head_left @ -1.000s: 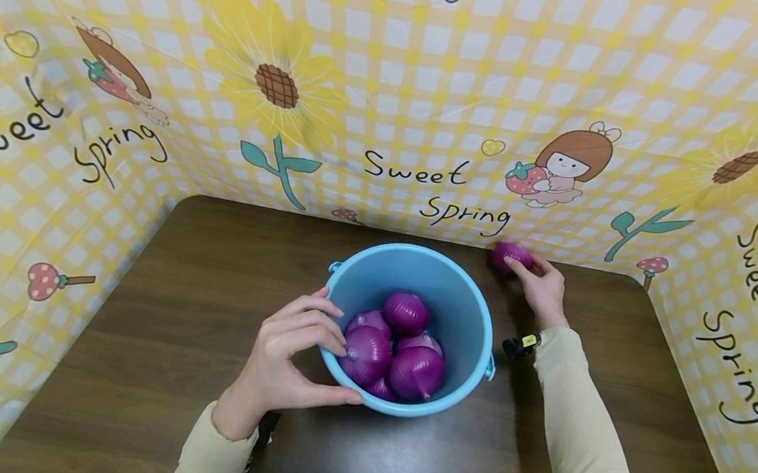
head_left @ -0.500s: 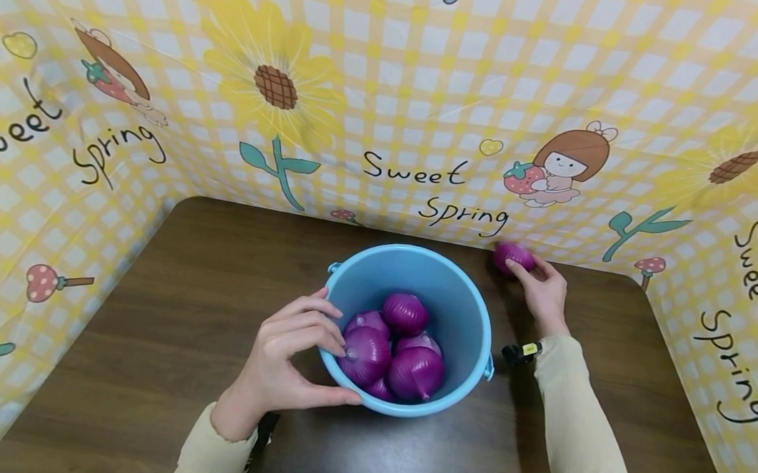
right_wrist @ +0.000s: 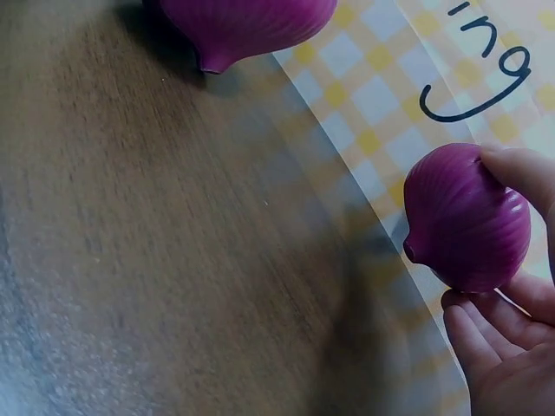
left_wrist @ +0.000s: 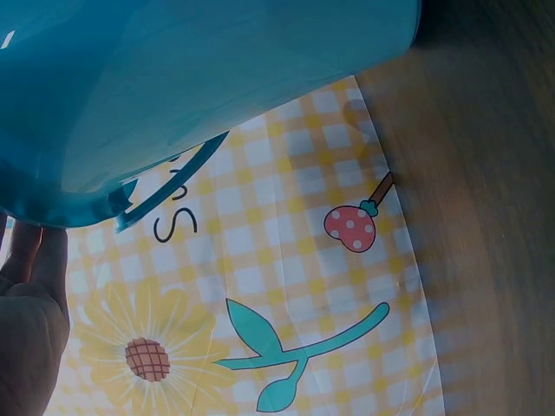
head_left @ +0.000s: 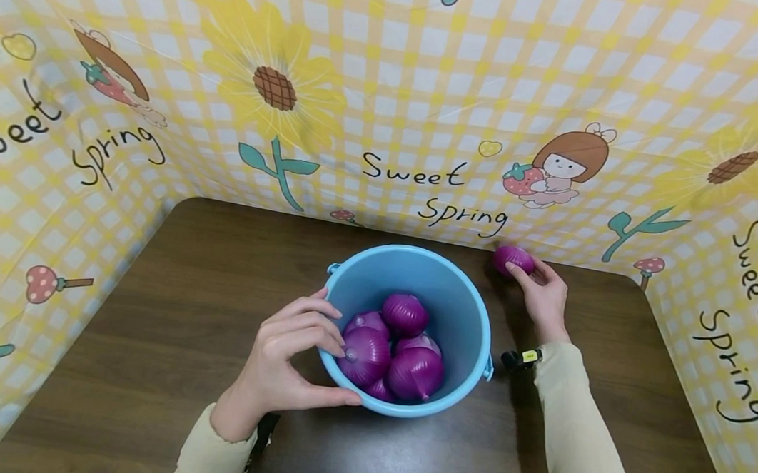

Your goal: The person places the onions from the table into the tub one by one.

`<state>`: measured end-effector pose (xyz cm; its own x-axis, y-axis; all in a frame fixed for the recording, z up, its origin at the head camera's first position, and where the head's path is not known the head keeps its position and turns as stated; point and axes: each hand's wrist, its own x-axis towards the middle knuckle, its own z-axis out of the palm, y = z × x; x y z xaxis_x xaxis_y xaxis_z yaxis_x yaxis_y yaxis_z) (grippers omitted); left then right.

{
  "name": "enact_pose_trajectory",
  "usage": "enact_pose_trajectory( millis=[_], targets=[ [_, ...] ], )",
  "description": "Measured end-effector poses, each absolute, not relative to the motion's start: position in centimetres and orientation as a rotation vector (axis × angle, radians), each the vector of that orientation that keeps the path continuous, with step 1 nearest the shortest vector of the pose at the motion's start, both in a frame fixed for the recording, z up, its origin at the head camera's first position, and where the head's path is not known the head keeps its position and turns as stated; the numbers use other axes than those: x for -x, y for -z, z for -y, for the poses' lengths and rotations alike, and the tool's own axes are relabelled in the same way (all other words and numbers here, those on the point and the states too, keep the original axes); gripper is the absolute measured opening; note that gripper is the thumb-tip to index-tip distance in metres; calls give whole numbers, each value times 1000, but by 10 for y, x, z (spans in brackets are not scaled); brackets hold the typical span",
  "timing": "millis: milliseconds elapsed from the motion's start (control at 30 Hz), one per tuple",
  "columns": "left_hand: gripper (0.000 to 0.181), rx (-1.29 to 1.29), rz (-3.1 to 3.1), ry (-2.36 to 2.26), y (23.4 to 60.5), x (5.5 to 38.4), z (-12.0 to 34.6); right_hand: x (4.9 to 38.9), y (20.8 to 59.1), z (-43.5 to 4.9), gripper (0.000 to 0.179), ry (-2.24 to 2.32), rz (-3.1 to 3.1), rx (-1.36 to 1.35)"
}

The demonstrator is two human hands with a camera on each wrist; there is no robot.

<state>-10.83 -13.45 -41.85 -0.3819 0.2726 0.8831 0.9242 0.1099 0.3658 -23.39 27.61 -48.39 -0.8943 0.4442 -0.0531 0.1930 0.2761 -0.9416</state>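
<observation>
A light blue bucket (head_left: 460, 291) stands on the table with several purple onions (head_left: 416, 373) inside. My left hand (head_left: 285, 356) holds its rim at the left, the fingertips over the edge and the thumb along the near side. In the left wrist view the bucket's wall (left_wrist: 260, 61) fills the top, with part of the hand (left_wrist: 35, 338) at the left. Beyond the bucket, at the table's back edge, my right hand (head_left: 545, 295) pinches another purple onion (head_left: 513, 259) between thumb and fingers. That onion (right_wrist: 464, 221) shows whole in the right wrist view, its pointed end turned away from the palm.
One more purple onion (right_wrist: 251, 26) lies on the table in the right wrist view, cut off by the top edge. A yellow checked cloth (head_left: 393, 87) with printed flowers walls in the brown wooden table (head_left: 156, 310) at the back and sides.
My right hand has shifted very slightly to the right with the onion in its grip. The left hand and the bucket stay where they were.
</observation>
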Motion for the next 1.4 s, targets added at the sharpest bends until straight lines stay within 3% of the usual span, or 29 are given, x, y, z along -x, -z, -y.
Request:
enact_pose_trajectory(
  millis=[1400],
  targets=[
    [46,1177,1739,1295,419,109,134,207,467,-258,69,-1747,2268,390]
  ],
)
